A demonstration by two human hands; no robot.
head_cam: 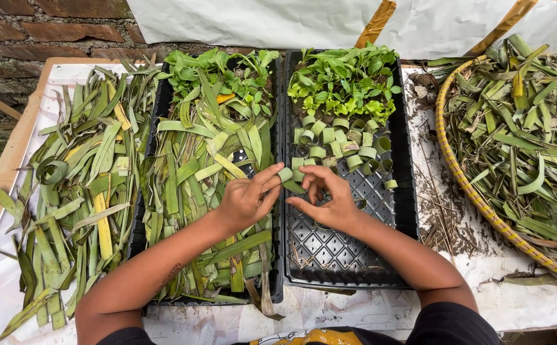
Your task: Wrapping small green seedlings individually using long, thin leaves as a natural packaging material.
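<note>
My left hand [246, 199] and my right hand [327, 199] meet over the seam between two black trays. Together they hold a green leaf strip [289, 179], partly rolled into a ring at its upper end. The right black tray [348, 255] has several rolled leaf rings [339, 145] in its cells, and small green seedlings [345, 80] fill its far end. The left black tray [277, 281] is heaped with long cut leaf strips [195, 172] and leafy seedlings [217, 73] at its far end.
A loose pile of green and yellow leaf strips [80, 191] lies at the left on white sheeting. A round woven basket [476, 195] with leaf cuttings stands at the right. Soil crumbs are scattered between the basket and the right tray. A brick wall runs along the back left.
</note>
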